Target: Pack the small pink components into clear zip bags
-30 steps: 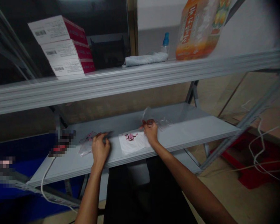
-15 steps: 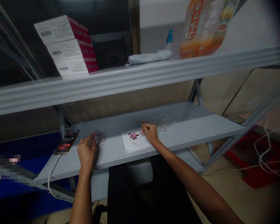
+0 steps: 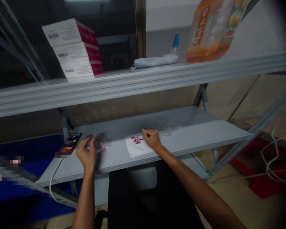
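hands: apart | left hand (image 3: pixel 86 156): at clear plastic bag (image 3: pixel 101 142), blurred, grip unclear; bag lies at 9 o'clock of white paper sheet (image 3: pixel 134 148) | right hand (image 3: pixel 153 139): fingertips (image 3: pixel 144 131) on sheet's 1 o'clock edge, just beside pink pieces (image 3: pixel 137 139); nothing visibly held | second plastic bag (image 3: pixel 168 129): 2 o'clock of sheet, on grey metal shelf (image 3: pixel 200 135)

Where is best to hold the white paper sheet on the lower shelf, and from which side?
Probably pinch the white paper sheet at its near left corner, from the front: that corner is bare and lies near the shelf edge, while the pink pieces sit further back and the right hand rests at the right side.
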A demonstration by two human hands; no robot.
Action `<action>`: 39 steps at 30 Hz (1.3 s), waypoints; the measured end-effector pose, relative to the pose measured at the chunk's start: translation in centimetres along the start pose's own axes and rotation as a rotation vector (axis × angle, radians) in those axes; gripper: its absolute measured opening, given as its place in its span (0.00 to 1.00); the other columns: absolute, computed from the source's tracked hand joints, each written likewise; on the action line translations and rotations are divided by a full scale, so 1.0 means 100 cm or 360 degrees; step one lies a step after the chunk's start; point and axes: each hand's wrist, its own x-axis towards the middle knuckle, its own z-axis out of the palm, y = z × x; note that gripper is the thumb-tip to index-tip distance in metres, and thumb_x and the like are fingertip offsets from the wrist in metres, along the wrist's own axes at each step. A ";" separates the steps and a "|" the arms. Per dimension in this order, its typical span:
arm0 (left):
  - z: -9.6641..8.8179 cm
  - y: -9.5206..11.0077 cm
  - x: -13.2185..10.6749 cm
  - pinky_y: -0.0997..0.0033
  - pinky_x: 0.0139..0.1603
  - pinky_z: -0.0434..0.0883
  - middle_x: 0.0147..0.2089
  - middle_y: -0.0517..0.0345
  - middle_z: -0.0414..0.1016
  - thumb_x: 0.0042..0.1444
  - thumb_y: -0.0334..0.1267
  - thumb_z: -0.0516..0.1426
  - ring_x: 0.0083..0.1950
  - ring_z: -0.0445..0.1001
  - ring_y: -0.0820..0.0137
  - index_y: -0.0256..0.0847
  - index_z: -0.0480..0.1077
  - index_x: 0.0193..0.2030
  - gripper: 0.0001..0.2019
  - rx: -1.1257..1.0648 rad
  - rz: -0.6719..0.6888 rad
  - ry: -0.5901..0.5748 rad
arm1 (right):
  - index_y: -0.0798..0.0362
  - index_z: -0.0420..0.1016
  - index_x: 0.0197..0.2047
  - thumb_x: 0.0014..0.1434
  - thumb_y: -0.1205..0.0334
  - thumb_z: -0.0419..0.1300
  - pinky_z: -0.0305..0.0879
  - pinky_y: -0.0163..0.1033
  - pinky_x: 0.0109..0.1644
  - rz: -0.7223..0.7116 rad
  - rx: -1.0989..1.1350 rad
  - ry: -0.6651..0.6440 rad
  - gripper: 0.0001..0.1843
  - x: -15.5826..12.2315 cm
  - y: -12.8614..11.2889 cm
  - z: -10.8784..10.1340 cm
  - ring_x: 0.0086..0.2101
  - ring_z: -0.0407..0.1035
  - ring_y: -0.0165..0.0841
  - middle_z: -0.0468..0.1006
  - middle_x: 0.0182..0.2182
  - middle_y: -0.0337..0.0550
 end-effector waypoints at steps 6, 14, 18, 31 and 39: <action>0.008 0.063 -0.016 0.58 0.52 0.75 0.45 0.46 0.81 0.51 0.45 0.64 0.44 0.81 0.61 0.36 0.74 0.50 0.21 -0.1006 -0.0620 -0.0578 | 0.52 0.77 0.38 0.64 0.53 0.56 0.63 0.35 0.34 0.0031 0.0416 -0.0300 0.13 -0.027 -0.054 -0.012 0.26 0.67 0.30 0.77 0.28 0.43; 0.044 0.105 -0.066 0.64 0.35 0.78 0.42 0.46 0.82 0.47 0.44 0.67 0.39 0.80 0.60 0.36 0.78 0.42 0.17 -0.1091 -0.0828 -0.1262 | 0.54 0.78 0.33 0.60 0.49 0.60 0.64 0.33 0.23 0.0517 0.1041 -0.1143 0.16 -0.043 -0.058 -0.055 0.23 0.71 0.31 0.78 0.25 0.43; 0.043 0.105 -0.064 0.67 0.38 0.77 0.45 0.47 0.81 0.51 0.46 0.65 0.40 0.80 0.63 0.36 0.77 0.47 0.20 -0.1105 -0.0856 -0.1292 | 0.56 0.79 0.37 0.60 0.47 0.61 0.59 0.31 0.21 0.0580 0.0973 -0.0910 0.18 -0.034 -0.047 -0.067 0.22 0.69 0.29 0.80 0.28 0.44; 0.026 0.094 -0.043 0.69 0.39 0.77 0.37 0.47 0.83 0.48 0.45 0.68 0.38 0.80 0.65 0.34 0.78 0.41 0.17 -0.0954 -0.0955 -0.1064 | 0.56 0.80 0.43 0.67 0.60 0.53 0.64 0.43 0.52 0.0210 -0.0515 -0.0457 0.15 -0.018 0.020 -0.080 0.44 0.74 0.41 0.81 0.42 0.52; 0.037 0.119 -0.069 0.70 0.35 0.76 0.32 0.53 0.82 0.43 0.41 0.70 0.31 0.77 0.69 0.36 0.81 0.33 0.12 -0.0953 -0.0832 -0.1035 | 0.54 0.76 0.35 0.66 0.56 0.56 0.65 0.35 0.37 0.0030 0.0162 -0.0449 0.13 -0.031 -0.066 -0.077 0.32 0.72 0.32 0.80 0.32 0.43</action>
